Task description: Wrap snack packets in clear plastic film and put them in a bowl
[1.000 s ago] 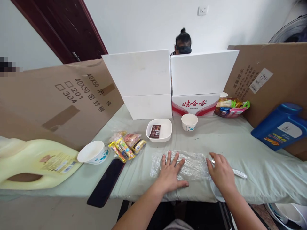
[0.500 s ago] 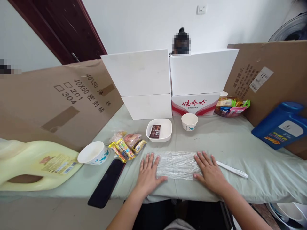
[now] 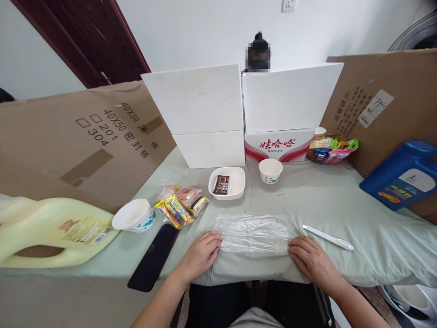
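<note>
Head view: plastic wrap (image 3: 254,232) on green cloth (image 3: 324,200), cardboard screens (image 3: 68,146) around.

The left hand (image 3: 200,253) and right hand (image 3: 311,260) curl at the two near corners of a clear plastic sheet (image 3: 253,232), fingertips touching its edges. Just beyond the right hand lies a white pen (image 3: 327,237). Beside the left hand sits a black phone (image 3: 154,256), with snack packets (image 3: 180,205) further out.
</note>
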The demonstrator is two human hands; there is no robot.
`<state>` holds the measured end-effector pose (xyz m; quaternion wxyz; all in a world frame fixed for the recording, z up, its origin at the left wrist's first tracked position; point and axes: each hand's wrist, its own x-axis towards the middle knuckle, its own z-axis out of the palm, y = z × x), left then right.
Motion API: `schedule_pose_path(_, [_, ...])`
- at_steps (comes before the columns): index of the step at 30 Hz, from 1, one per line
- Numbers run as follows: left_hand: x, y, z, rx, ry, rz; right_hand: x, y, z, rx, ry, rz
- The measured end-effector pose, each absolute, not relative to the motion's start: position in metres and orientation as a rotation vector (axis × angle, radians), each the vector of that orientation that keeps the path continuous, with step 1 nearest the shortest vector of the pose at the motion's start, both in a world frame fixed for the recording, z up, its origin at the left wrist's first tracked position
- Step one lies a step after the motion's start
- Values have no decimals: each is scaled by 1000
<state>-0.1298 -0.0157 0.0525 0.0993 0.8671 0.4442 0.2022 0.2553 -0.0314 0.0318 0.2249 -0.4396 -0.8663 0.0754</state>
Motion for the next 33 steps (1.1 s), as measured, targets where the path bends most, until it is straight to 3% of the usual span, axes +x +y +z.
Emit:
schedule_pose_path(7, [-120,6,64,2270,1669,633,248,-8,44,-1494,-2133,379])
schedule_pose_path(17, [-97,38,42,2228,2090,398,223,25,14,-1844,-2057,37])
schedule_pose_path(21, [-91,28,47,2319,2182,616,224,20,24,-1751,-2013,-136])
schedule_pose_path(24, [-73,17,55,2492,1999,807,209,15,34,-1545,-2067,-245])
schedule_pose_path(29, [-33,9,45,2650,1427,432,163,14,29,-1215,-2535,-35])
schedule_pose_path(33, [-50,15,24,2453,1706,209,171,14,14,-1413,-2589,115])
